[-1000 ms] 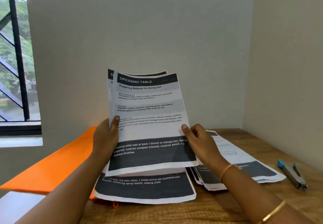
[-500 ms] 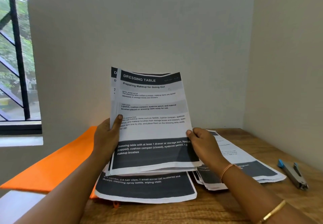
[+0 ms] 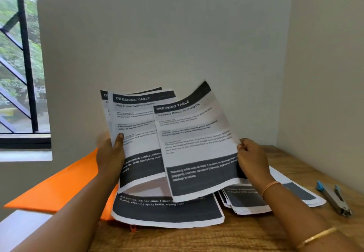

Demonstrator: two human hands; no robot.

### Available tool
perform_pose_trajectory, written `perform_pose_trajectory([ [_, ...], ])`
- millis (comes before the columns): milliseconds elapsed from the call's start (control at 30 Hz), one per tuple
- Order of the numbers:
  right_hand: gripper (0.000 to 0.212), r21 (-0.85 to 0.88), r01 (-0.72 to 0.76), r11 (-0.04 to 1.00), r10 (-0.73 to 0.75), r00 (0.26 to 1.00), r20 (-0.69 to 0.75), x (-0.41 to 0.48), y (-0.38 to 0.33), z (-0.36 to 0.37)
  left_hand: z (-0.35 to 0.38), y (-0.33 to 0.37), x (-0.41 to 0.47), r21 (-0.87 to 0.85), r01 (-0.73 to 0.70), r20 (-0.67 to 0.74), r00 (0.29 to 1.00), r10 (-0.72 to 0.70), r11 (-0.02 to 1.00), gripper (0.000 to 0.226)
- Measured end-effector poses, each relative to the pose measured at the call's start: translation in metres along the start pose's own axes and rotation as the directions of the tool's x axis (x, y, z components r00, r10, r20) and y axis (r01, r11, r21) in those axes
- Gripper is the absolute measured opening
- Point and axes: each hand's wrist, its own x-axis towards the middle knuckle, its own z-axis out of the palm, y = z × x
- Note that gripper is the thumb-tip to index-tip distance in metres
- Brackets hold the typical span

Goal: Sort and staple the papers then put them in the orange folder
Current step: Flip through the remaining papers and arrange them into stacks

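Above the wooden table, the right hand pinches one loose sheet by its edge while the left hand grips the stack. The floppy sheet could slip, or land on the wrong one of the piles by the orange folder.

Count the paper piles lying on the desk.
2. The front pile lies partly on the orange folder; the right pile lies fanned out between it and the stapler. The held sheets may hide more.
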Motion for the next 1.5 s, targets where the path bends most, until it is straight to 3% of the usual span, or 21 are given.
perform_pose_trajectory([
  [100, 0.022, -0.066, -0.04, 0.997, 0.037, 0.998, -0.052, 0.005, 0.007, -0.008, -0.006, -0.004, 0.004, -0.045, 0.12, -0.124, 0.984, -0.125, 0.992, 0.044],
  [200, 0.02, -0.112, -0.111, 0.988, 0.106, 0.993, -0.052, 0.009, 0.013, -0.014, -0.013, -0.009, 0.008, -0.155, 0.29, -0.224, 0.921, -0.319, 0.944, 0.047],
  [367, 0.018, -0.099, -0.207, 0.973, 0.205, 0.978, -0.035, 0.013, 0.02, -0.019, -0.016, -0.012, 0.012, -0.377, 0.457, -0.251, 0.787, -0.564, 0.805, 0.045],
  [500, 0.021, -0.003, -0.303, 0.953, 0.302, 0.953, -0.025, 0.016, 0.024, -0.021, -0.014, -0.004, 0.01, -0.434, 0.498, -0.223, 0.748, -0.625, 0.751, 0.04],
  [700, 0.023, 0.219, -0.433, 0.874, 0.454, 0.889, -0.052, 0.021, 0.024, -0.023, -0.012, 0.003, 0.006, -0.421, 0.506, -0.189, 0.763, -0.618, 0.753, 0.038],
  [967, 0.02, 0.164, -0.419, 0.893, 0.419, 0.907, 0.038, 0.015, 0.013, -0.019, -0.01, 0.003, 0.004, -0.403, 0.499, -0.16, 0.787, -0.596, 0.767, 0.038],
  [1100, 0.023, 0.022, -0.309, 0.951, 0.297, 0.93, 0.216, 0.003, -0.002, -0.005, -0.009, 0.0, 0.006, -0.358, 0.459, -0.174, 0.822, -0.541, 0.813, 0.041],
  [1300, 0.037, -0.141, 0.031, 0.99, 0.036, 0.891, 0.453, -0.021, -0.022, 0.014, -0.007, -0.002, 0.007, -0.169, 0.312, -0.184, 0.922, -0.341, 0.935, 0.044],
  [1500, 0.044, -0.263, 0.169, 0.95, 0.021, 0.804, 0.594, -0.031, -0.021, 0.027, -0.004, 0.002, 0.004, -0.03, 0.118, -0.11, 0.987, -0.12, 0.993, 0.043],
])
